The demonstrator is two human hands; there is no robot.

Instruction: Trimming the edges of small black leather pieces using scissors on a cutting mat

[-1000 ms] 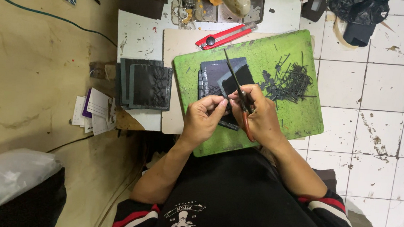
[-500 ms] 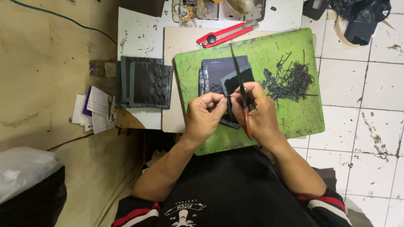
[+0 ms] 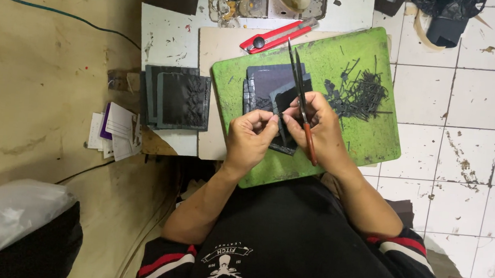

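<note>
- A person in a black shirt with red and white striped sleeves is sitting on a white tiled floor (image 3: 468, 103) and is looking down at a green cutting mat (image 3: 371, 143), which serves as the landmark for everything here.
- The left hand (image 3: 250, 138) is hovering over the near left part of the green cutting mat, with its fingertips pressed together and pinching the edge of a small dark leather piece (image 3: 282, 103).
- The right hand (image 3: 319, 130) is sitting just beside the left hand, over the middle of the mat, curled closed around a pair of long thin scissors (image 3: 299, 96) with a reddish handle; the blades are pointing away from the person toward the far edge of the mat.
- The small dark leather piece is lying between the two hands, on top of a larger dark sheet (image 3: 264, 78) resting on the middle of the mat.
- A heap of black offcuts (image 3: 360, 95) is lying on the right half of the mat.
- A red utility knife (image 3: 276, 36) is lying just beyond the far edge of the mat.
- A stack of dark textured leather panels (image 3: 180, 98) is sitting to the left of the mat, on a pale board.
- Some paper cards (image 3: 116, 128) are lying farther left of the mat, past that stack.
</note>
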